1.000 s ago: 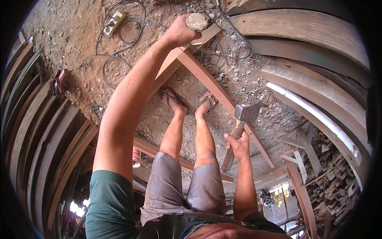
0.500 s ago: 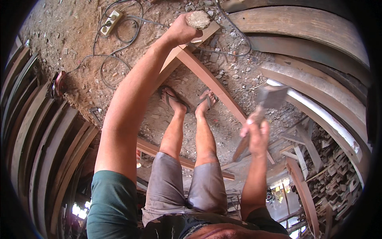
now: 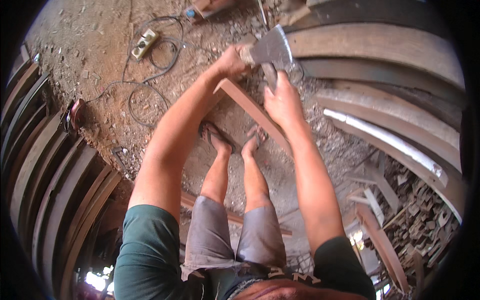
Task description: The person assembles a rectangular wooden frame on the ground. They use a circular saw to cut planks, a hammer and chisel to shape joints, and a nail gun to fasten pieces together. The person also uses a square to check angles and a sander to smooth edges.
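Now that the right hand (image 3: 283, 102), clasping a hatchet (image 3: 270, 59) by its handle, has swung up from about three o'clock to past one, the blade (image 3: 280, 47) sits just past twelve at the rough-ended wood (image 3: 246, 54) gripped by the left hand (image 3: 231, 61); whether they touch, I cannot tell. That suggests a stroke being delivered. Below, a reddish beam (image 3: 257, 112) slants at one o'clock; farther off, a cream power strip (image 3: 145, 44) lies on the ground (image 3: 95, 60) towards eleven.

Dull metal axe head (image 3: 272, 47), smooth wooden beam (image 3: 251, 108), matt cloth shorts (image 3: 210, 230), rough ground (image 3: 90, 45)
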`<state>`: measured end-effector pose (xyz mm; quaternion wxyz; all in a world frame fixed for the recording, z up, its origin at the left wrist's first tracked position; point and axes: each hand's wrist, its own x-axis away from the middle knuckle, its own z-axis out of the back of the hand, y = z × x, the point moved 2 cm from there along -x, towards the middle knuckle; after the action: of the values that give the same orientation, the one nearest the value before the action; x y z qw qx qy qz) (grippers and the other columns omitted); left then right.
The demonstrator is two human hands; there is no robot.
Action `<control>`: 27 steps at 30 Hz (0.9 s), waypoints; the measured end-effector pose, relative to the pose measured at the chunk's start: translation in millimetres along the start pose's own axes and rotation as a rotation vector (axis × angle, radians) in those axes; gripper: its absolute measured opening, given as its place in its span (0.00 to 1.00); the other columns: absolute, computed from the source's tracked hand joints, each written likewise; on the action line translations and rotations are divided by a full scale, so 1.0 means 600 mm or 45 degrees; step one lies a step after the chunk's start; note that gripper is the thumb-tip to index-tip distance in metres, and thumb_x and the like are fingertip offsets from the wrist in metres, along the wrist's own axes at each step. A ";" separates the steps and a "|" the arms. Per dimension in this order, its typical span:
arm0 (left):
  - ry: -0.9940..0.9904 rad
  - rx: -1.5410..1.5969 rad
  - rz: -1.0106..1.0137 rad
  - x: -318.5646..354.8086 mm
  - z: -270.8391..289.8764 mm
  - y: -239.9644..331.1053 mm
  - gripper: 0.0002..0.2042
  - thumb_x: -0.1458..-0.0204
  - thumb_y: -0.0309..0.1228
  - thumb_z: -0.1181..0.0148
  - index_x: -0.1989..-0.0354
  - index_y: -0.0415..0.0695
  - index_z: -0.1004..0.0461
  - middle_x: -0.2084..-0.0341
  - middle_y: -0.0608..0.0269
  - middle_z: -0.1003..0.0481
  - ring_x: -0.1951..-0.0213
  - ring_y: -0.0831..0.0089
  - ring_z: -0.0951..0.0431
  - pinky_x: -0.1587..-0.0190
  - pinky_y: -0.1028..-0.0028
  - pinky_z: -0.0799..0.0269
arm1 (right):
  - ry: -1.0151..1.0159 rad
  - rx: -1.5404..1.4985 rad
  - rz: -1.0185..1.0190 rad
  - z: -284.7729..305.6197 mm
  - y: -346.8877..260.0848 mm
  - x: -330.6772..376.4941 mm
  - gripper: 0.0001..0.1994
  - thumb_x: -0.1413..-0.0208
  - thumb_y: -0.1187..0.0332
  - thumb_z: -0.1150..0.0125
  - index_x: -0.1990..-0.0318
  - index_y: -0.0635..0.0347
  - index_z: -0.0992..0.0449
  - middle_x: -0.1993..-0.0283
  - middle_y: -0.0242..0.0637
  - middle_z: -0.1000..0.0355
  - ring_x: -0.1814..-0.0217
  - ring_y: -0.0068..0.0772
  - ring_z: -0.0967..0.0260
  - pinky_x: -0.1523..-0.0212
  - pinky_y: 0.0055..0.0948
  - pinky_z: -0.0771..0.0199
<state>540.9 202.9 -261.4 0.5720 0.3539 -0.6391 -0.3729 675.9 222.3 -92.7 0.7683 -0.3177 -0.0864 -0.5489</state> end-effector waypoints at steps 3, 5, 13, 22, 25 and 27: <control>0.034 -0.040 0.099 0.004 0.003 -0.004 0.19 0.55 0.22 0.31 0.51 0.40 0.21 0.61 0.66 0.18 0.57 0.76 0.22 0.47 0.71 0.26 | 0.079 -0.020 -0.162 0.113 -0.016 0.048 0.12 0.38 0.59 0.36 0.60 0.58 0.24 0.73 0.32 0.28 0.70 0.25 0.29 0.67 0.32 0.25; 0.058 -0.070 0.080 0.005 0.019 -0.005 0.19 0.56 0.22 0.33 0.52 0.39 0.21 0.62 0.67 0.18 0.58 0.77 0.23 0.48 0.71 0.26 | 0.343 -0.110 -0.245 0.238 -0.028 0.063 0.13 0.38 0.57 0.35 0.60 0.58 0.24 0.73 0.30 0.29 0.71 0.23 0.29 0.69 0.32 0.25; 0.018 -0.086 -0.034 -0.014 0.000 0.011 0.17 0.56 0.22 0.35 0.54 0.39 0.21 0.63 0.68 0.19 0.58 0.76 0.24 0.49 0.71 0.27 | 0.650 -0.207 0.202 0.154 -0.053 -0.024 0.20 0.40 0.55 0.32 0.58 0.65 0.27 0.76 0.34 0.31 0.72 0.21 0.30 0.69 0.24 0.27; 0.069 -0.136 0.016 -0.006 0.028 -0.035 0.20 0.59 0.21 0.34 0.53 0.40 0.22 0.63 0.69 0.20 0.61 0.77 0.25 0.53 0.71 0.25 | 0.318 -0.186 -0.298 0.296 -0.045 0.018 0.22 0.39 0.53 0.33 0.53 0.66 0.27 0.74 0.36 0.28 0.70 0.22 0.27 0.64 0.21 0.26; 0.045 -0.106 0.011 -0.018 0.004 -0.010 0.18 0.60 0.22 0.34 0.56 0.40 0.20 0.67 0.68 0.20 0.64 0.77 0.25 0.56 0.72 0.24 | 0.891 -0.538 0.276 0.374 -0.039 0.019 0.22 0.40 0.56 0.33 0.50 0.65 0.28 0.69 0.39 0.27 0.64 0.27 0.27 0.60 0.27 0.26; 0.048 -0.089 0.060 -0.008 -0.004 -0.019 0.18 0.61 0.22 0.34 0.57 0.40 0.20 0.69 0.68 0.20 0.66 0.76 0.25 0.57 0.72 0.24 | 0.865 -0.435 0.338 0.267 -0.032 -0.022 0.22 0.40 0.58 0.33 0.48 0.65 0.29 0.65 0.41 0.26 0.60 0.31 0.27 0.58 0.31 0.26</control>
<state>544.2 201.5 -273.6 0.6046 0.3255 -0.6229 -0.3748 688.3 322.5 33.8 0.7534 -0.2498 0.3069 -0.5251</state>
